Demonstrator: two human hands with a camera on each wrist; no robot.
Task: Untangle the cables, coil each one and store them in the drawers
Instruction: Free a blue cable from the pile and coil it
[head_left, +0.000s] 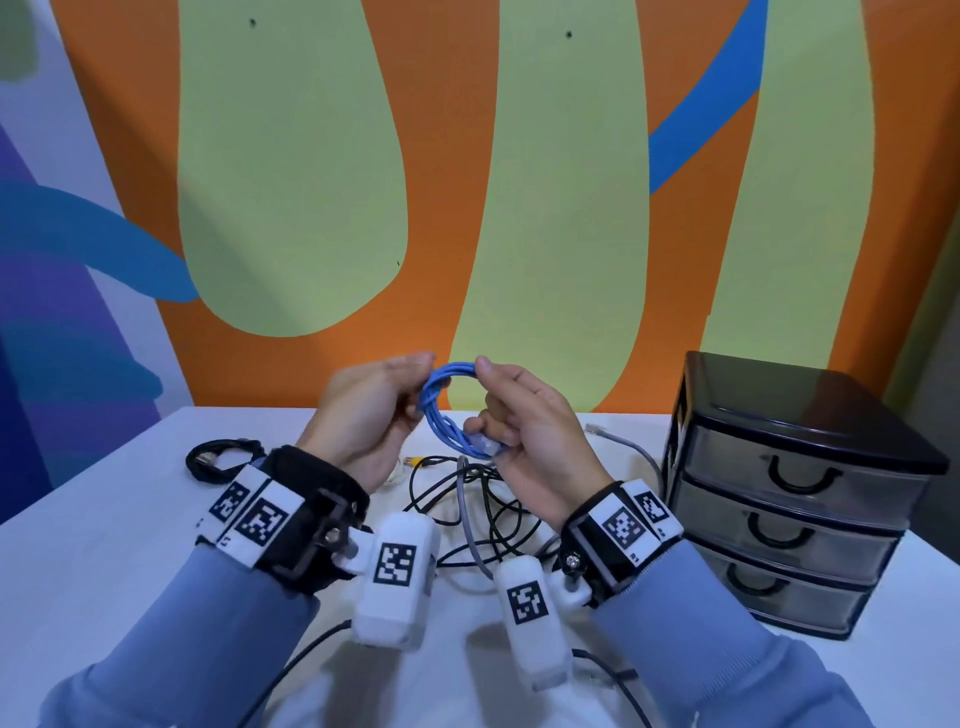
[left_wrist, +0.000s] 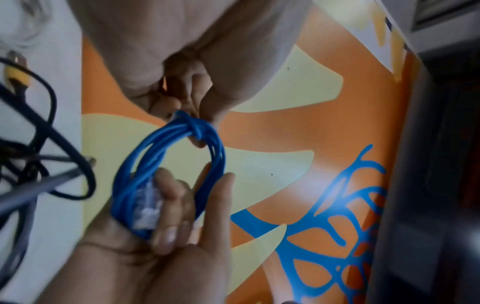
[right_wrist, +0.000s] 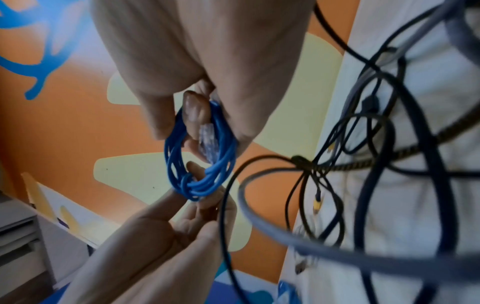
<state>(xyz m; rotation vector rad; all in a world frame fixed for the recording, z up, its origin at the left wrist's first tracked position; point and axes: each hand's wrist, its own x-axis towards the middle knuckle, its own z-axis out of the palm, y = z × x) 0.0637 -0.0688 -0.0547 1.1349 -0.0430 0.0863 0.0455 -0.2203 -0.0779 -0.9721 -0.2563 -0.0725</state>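
A blue network cable (head_left: 445, 410) wound into a small coil is held above the table between both hands. My left hand (head_left: 376, 410) pinches the coil's left side where a turn wraps round the bundle (left_wrist: 193, 127). My right hand (head_left: 519, 421) grips the right side, its fingers curled round the strands and the clear plug (right_wrist: 207, 142) (left_wrist: 149, 203). Below the hands lies a tangle of black and grey cables (head_left: 483, 514) on the white table (head_left: 104, 545). The black three-drawer unit (head_left: 795, 483) stands at the right, all drawers closed.
A coiled black cable (head_left: 221, 460) lies on the table at the left. A grey cable with a clear plug (head_left: 618, 441) runs toward the drawer unit. A yellow-tipped connector (head_left: 415, 461) lies among the tangle. A painted wall stands right behind the table.
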